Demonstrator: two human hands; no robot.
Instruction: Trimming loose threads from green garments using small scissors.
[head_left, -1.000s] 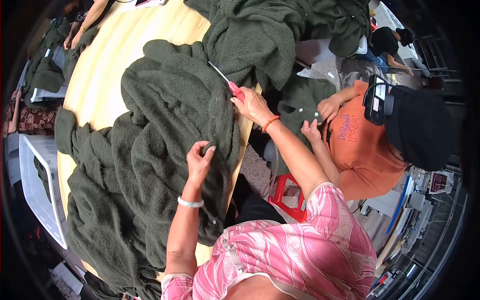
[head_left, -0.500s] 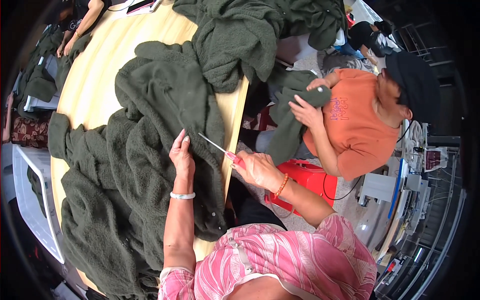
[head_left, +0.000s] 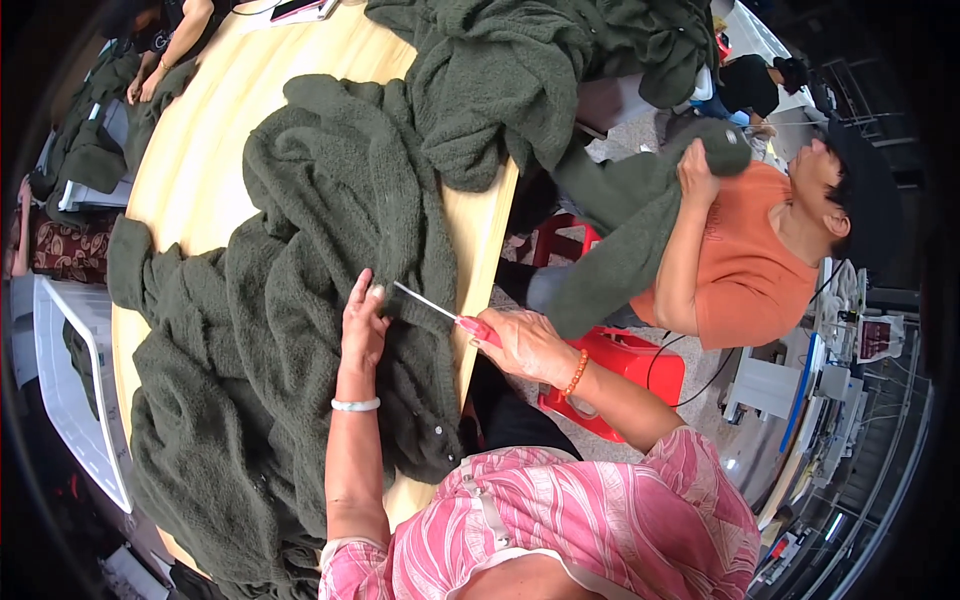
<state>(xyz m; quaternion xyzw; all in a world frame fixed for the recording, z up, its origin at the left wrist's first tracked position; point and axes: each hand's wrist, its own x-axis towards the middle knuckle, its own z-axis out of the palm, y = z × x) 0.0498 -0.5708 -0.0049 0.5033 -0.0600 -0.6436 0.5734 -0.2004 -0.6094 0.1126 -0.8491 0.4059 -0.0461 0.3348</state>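
Observation:
In my right hand [head_left: 525,345] is a tool with a red handle [head_left: 478,330] and a thin metal shaft [head_left: 428,301]. Its shaft slants up and left over a dark green fleece garment [head_left: 320,190] on the table, and the tip ends just beside my left hand [head_left: 363,325]. The left hand rests on the garment with forefinger and thumb stretched out. Whether its lower fingers catch some cloth cannot be made out. A small pale snap button [head_left: 438,430] shows on the garment nearer my body.
Another dark green garment pile [head_left: 500,80] covers the far end of the wooden table [head_left: 215,150]. To the right a co-worker in an orange shirt [head_left: 745,265] handles a green garment. A red stool [head_left: 635,375] and, at the left, a white bin [head_left: 85,400] stand near the table.
Fleece now lies folded over the smoother face of the garment seen earlier. My hands and the tool have shifted slightly. The co-worker has raised the green garment toward the shoulder.

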